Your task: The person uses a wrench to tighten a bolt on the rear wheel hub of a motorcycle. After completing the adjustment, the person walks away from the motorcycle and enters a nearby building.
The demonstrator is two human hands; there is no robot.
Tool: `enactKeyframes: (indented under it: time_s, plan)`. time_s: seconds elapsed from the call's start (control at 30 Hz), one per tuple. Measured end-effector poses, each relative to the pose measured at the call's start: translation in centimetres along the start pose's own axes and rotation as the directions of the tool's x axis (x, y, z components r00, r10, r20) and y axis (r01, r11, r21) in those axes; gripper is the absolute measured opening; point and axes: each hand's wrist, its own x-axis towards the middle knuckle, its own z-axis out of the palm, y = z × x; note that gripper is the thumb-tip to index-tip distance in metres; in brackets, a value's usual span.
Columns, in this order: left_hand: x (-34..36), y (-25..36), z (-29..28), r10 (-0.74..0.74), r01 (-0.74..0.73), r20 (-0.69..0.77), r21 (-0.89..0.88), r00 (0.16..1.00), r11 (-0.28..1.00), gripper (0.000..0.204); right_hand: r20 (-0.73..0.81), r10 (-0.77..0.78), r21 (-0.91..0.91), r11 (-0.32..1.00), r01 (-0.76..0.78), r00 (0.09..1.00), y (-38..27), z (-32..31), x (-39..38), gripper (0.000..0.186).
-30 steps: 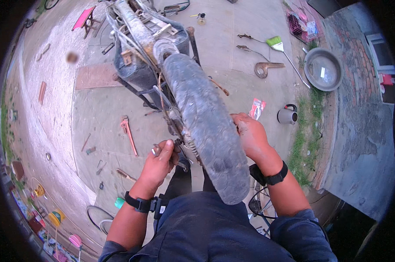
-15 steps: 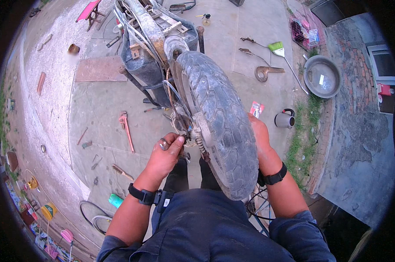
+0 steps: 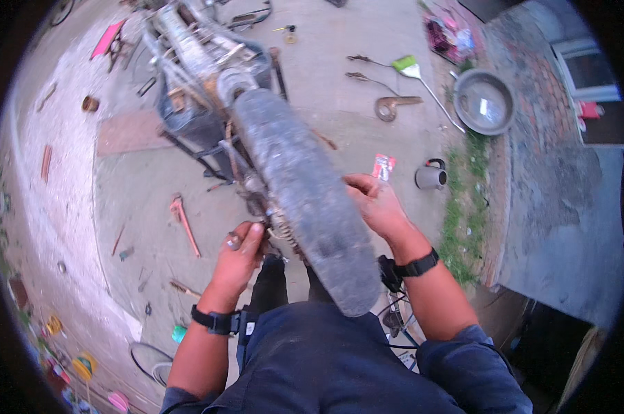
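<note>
A worn, knobbly tire [image 3: 301, 186] on a wheel stands upright before me, joined to a rusty vehicle frame [image 3: 191, 52]. My left hand [image 3: 239, 254] is closed left of the wheel, by its hub parts and a coil spring [image 3: 282, 226]. A metal tool [image 3: 234, 240] with a rounded end sticks out of its fist; its kind is unclear. To the right of the tire is my right hand [image 3: 381, 210], fingers bent in toward the wheel. The tire hides its fingertips and whatever they grip.
A red pipe wrench [image 3: 185, 225] and a wooden-handled brush [image 3: 184, 287] lie on the concrete to the left. To the right are a kettle [image 3: 430, 176], a red-and-white packet [image 3: 384, 167], a green broom [image 3: 408, 67] and a grey basin [image 3: 484, 102]. A wall borders the right side.
The whole view has shifted, with the wheel and frame now farther left. My right hand shows more beside the tire, its bent fingers now partly visible. My left hand stays closed by the hub.
</note>
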Motion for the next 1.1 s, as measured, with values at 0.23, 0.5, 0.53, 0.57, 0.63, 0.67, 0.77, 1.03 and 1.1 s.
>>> enactKeyframes:
  time_s: [0.23, 0.5, 0.53, 0.57, 0.63, 0.67, 0.77, 1.03, 1.1]
  plan:
    - [0.1, -4.0, -2.0, 0.041, -0.049, -0.076, -0.105, 0.996, 0.993, 0.027, 0.166, 0.148, 0.228, 0.956, -0.184, 0.975, 1.3, 0.1, 1.0, 0.031]
    - [-0.9, -2.0, -1.7, -0.165, 0.160, 0.001, -0.246, 0.986, 0.956, 0.039, 0.180, 0.064, 0.454, 0.880, -0.141, 0.982, 4.1, 1.2, 1.2, 0.030]
    - [-1.2, -1.4, -1.3, -0.195, 0.184, -0.014, -0.260, 0.981, 0.948, 0.039, 0.180, 0.064, 0.472, 0.870, -0.143, 0.982, 4.4, 1.4, 1.2, 0.031]
    - [-1.3, -0.6, -0.7, -0.167, 0.161, -0.009, -0.217, 0.986, 0.963, 0.036, 0.183, 0.063, 0.480, 0.865, -0.146, 0.981, 4.6, 1.6, 1.2, 0.031]
    - [-1.1, 1.0, -1.0, -0.084, 0.088, 0.068, -0.055, 0.994, 0.995, 0.033, 0.192, 0.063, 0.496, 0.855, -0.152, 0.979, 4.9, 2.0, 1.3, 0.032]
    - [-1.0, 0.3, -0.8, -0.092, 0.092, -0.065, -0.002, 0.994, 0.996, 0.033, 0.194, 0.053, 0.520, 0.841, -0.149, 0.980, 5.2, 2.1, 1.5, 0.032]
    - [-1.6, 1.3, 2.8, -0.049, 0.065, -0.242, 0.059, 0.969, 0.996, 0.033, 0.178, 0.041, 0.577, 0.805, -0.138, 0.983, 5.8, 2.2, 1.5, 0.032]
    - [-0.8, -2.0, -2.0, -0.092, 0.082, -0.100, -0.101, 0.991, 0.992, 0.029, 0.171, 0.022, 0.643, 0.755, -0.128, 0.985, 6.3, 2.7, 1.6, 0.034]
    - [-0.9, -2.1, -2.1, -0.103, 0.087, -0.133, -0.122, 0.986, 0.989, 0.028, 0.181, 0.002, 0.629, 0.769, -0.117, 0.984, 6.2, 2.6, 1.6, 0.034]
